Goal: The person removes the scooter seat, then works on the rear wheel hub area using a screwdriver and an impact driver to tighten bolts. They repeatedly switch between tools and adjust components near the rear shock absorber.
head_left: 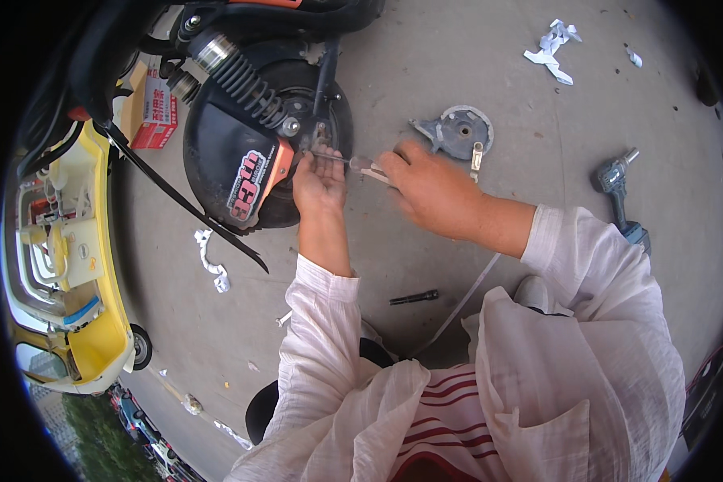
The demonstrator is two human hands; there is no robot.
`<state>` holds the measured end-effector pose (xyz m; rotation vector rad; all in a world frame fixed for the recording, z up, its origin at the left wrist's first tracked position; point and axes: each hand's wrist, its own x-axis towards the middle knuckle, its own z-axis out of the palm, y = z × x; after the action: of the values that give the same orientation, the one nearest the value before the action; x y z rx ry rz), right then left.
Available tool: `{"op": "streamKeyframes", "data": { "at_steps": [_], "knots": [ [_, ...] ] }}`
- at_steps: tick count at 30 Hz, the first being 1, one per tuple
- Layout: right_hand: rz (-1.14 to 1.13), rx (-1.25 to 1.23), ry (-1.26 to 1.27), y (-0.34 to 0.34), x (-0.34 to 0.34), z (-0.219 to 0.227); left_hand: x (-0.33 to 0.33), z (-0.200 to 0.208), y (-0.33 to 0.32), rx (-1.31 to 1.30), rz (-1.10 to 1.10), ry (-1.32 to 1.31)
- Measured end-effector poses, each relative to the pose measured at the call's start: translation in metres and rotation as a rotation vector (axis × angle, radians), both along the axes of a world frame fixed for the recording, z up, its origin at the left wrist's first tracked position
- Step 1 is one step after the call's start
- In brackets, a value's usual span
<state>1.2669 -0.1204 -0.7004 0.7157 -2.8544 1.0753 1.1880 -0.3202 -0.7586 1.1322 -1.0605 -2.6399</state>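
My right hand (434, 191) is closed around the pale handle of a screwdriver (368, 167), whose thin shaft points left toward the hub of a scooter's rear wheel (341, 120). My left hand (321, 181) is palm up below the hub, fingers curled at the shaft's far end; whatever small part they pinch is hidden. Beside them is a black wheel-side cover (225, 153) with an orange panel, and a coil shock absorber (249, 84) slants above it. A round metal brake plate (462, 132) with a lever arm lies on the ground just beyond my right hand.
A cordless impact wrench (614, 189) lies at the right, a black rod-shaped tool (414, 297) near my feet. White paper scraps (553, 50) litter the concrete. A yellow vehicle (96, 265) and a red-and-white carton (154, 112) stand left. A black strap (185, 197) hangs from the scooter.
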Motion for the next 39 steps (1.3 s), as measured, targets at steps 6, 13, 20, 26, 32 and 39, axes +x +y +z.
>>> {"op": "streamKeyframes", "data": {
  "at_steps": [6,13,20,26,32,39],
  "knots": [
    [0.116,0.230,0.350,0.006,-0.010,0.010,0.001,0.000,0.001,0.035,-0.034,0.020],
    [0.254,0.338,0.360,0.007,-0.025,0.023,-0.001,-0.012,-0.009,0.146,-0.033,0.066],
    [-0.190,-0.553,-0.816,0.001,-0.057,0.030,0.007,0.008,-0.001,0.143,-0.084,0.040],
    [-0.259,-0.671,-0.613,0.000,-0.032,-0.001,0.019,0.014,0.014,0.082,-0.232,0.036],
    [-0.047,-0.103,0.083,-0.004,-0.009,-0.010,0.021,0.016,0.009,0.013,-0.256,-0.024],
    [-0.278,-0.799,-1.055,0.003,-0.034,-0.003,0.014,0.018,0.018,0.036,-0.206,-0.051]
  ]
}}
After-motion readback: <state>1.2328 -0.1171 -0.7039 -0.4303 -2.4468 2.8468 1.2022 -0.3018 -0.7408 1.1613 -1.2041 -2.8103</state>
